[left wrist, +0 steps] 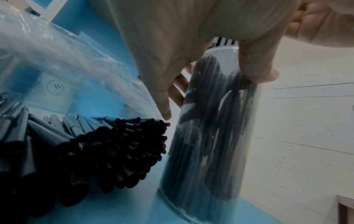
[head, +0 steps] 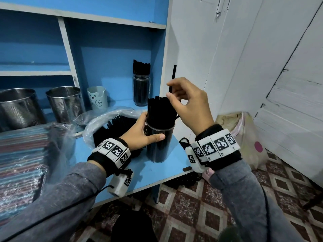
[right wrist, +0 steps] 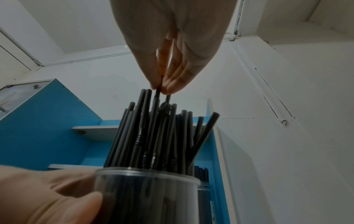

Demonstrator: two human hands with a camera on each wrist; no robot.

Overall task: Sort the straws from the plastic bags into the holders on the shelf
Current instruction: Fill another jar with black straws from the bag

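A clear round holder [head: 160,145] [left wrist: 210,128] [right wrist: 147,195] packed with black straws [head: 160,109] [right wrist: 153,136] stands near the front right corner of the blue shelf [head: 152,173]. My left hand [head: 141,133] [left wrist: 191,53] grips the holder near its rim. My right hand [head: 185,100] [right wrist: 162,60] pinches a single black straw [head: 173,79] [right wrist: 158,94] upright above the bundle. Behind my left hand an open plastic bag [head: 111,117] [left wrist: 67,63] holds more black straws [head: 115,128] [left wrist: 95,148].
A second jar of black straws [head: 141,86] stands at the back of the shelf beside a pale bear cup [head: 97,97] and two perforated steel holders [head: 64,103] [head: 19,107]. A bag of coloured straws [head: 22,159] lies at left. White cabinet doors [head: 262,67] stand at right.
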